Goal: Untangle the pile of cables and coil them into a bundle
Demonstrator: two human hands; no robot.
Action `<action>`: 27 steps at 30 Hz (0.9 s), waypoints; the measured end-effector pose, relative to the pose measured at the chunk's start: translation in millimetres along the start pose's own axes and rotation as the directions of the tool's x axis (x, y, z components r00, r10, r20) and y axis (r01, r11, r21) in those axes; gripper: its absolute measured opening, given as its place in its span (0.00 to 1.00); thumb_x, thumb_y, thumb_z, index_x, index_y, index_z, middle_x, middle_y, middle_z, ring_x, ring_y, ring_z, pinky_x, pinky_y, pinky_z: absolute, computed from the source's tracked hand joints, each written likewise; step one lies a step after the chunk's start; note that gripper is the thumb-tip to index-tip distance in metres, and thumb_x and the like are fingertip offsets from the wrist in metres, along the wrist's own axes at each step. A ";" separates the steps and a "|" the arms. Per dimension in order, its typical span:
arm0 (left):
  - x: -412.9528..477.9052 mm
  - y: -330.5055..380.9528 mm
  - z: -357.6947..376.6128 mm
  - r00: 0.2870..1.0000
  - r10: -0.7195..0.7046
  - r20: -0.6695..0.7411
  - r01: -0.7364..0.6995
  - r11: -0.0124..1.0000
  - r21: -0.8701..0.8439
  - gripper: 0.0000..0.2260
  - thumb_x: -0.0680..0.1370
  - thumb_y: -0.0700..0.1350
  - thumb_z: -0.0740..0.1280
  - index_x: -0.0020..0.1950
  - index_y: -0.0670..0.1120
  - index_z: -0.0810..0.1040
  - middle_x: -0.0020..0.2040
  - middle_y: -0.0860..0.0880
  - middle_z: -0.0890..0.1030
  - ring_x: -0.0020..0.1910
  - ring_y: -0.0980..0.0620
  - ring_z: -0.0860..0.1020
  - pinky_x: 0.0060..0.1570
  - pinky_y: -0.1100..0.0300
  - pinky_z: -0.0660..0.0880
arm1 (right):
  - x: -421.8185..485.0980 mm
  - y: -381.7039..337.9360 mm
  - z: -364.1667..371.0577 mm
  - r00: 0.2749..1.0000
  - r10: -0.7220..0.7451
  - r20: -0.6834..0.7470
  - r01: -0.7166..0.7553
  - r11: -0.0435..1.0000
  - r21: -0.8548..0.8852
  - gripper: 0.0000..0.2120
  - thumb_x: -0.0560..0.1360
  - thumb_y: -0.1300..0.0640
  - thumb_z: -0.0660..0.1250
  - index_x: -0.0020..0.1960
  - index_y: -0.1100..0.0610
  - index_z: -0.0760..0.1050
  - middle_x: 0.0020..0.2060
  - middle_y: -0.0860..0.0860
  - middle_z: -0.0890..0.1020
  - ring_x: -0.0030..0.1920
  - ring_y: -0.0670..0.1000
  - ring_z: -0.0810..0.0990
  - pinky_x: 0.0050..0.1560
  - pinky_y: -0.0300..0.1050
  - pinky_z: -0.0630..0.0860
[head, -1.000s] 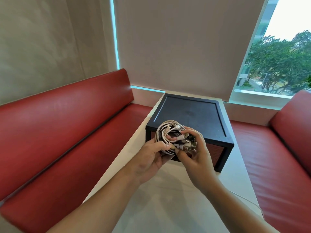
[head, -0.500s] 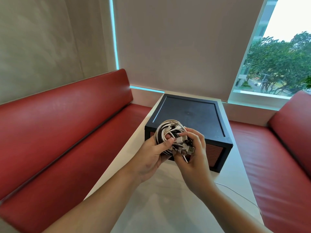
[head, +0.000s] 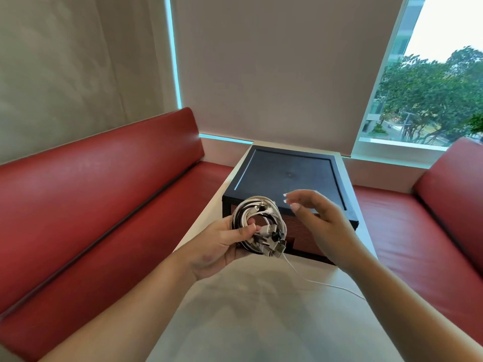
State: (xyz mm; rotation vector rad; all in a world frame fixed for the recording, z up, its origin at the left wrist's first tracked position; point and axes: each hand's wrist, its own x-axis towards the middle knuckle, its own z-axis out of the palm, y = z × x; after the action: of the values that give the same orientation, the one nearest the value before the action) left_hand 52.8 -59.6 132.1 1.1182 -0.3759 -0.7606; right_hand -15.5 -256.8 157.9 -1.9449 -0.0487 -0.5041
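- The cable bundle point(head: 251, 214), a coil of white and black cables, is held above the near part of the white table point(head: 261, 325), in front of the black box point(head: 287, 176).
- The bundle is gripped by the left hand point(head: 218, 244), with the thumb laid across the loops and the fingers curled behind them.
- The right hand point(head: 322, 222) is held open just beside the bundle. It touches nothing, and its relaxed fingers are slightly blurred.
- A cluster of plugs point(head: 271, 242) is gathered at the lower right of the coil. Any marking on them is too small to be read.
- One thin white strand point(head: 326, 284) is trailed from the bundle down onto the table, and its far end is hidden behind the right forearm.
- The number of cables wound into the coil cannot be told.
- The reddish-brown front panel of the box is partly covered by the hands and the bundle.
- The table is flanked by a red left bench point(head: 91, 205) and a red right bench point(head: 418, 231), both cut off at the frame edges.
- Behind the box, a lowered roller blind point(head: 274, 61) is seen, with a grey wall point(head: 78, 61) to its left and a window point(head: 431, 95) showing trees to its right.
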 end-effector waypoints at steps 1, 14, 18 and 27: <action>-0.7 -0.1 1.8 1.000 -0.008 0.010 0.008 1.000 0.013 0.18 0.72 0.41 0.67 0.61 0.37 0.75 0.49 0.44 0.84 0.45 0.52 0.83 0.45 0.60 0.80 | 2.7 -4.5 1.1 0.999 -0.029 0.030 0.031 0.998 -0.063 0.06 0.77 0.58 0.68 0.53 0.50 0.79 0.49 0.46 0.81 0.47 0.40 0.79 0.43 0.30 0.74; -1.6 -2.5 6.7 0.998 -0.042 0.047 0.037 0.994 0.102 0.20 0.72 0.42 0.68 0.64 0.40 0.75 0.52 0.44 0.83 0.48 0.51 0.83 0.48 0.58 0.80 | 12.2 -3.9 9.6 0.998 -0.046 0.039 0.057 0.932 -0.359 0.12 0.68 0.60 0.77 0.44 0.51 0.75 0.34 0.46 0.78 0.33 0.42 0.74 0.34 0.33 0.73; 0.0 -3.6 8.1 0.998 -0.056 0.026 0.053 0.993 0.108 0.21 0.72 0.42 0.68 0.64 0.41 0.75 0.52 0.43 0.83 0.49 0.51 0.83 0.47 0.58 0.80 | 11.6 0.0 12.7 0.999 0.047 0.017 -0.042 0.972 -0.230 0.12 0.68 0.62 0.77 0.43 0.52 0.75 0.33 0.48 0.78 0.30 0.40 0.73 0.31 0.31 0.73; -8.5 8.0 -9.6 0.998 -0.054 0.027 0.053 0.998 0.032 0.08 0.71 0.39 0.66 0.47 0.42 0.83 0.43 0.45 0.85 0.40 0.52 0.84 0.40 0.59 0.81 | 9.8 11.9 -8.6 0.935 0.267 0.232 -0.323 0.912 0.253 0.13 0.74 0.48 0.66 0.52 0.57 0.77 0.42 0.52 0.79 0.45 0.50 0.79 0.51 0.44 0.78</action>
State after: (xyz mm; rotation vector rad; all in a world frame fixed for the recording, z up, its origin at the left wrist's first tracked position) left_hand 55.8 -45.4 136.2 1.1514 -0.3836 -0.8207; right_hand -6.3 -271.3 154.1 -1.6690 0.0481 -0.0963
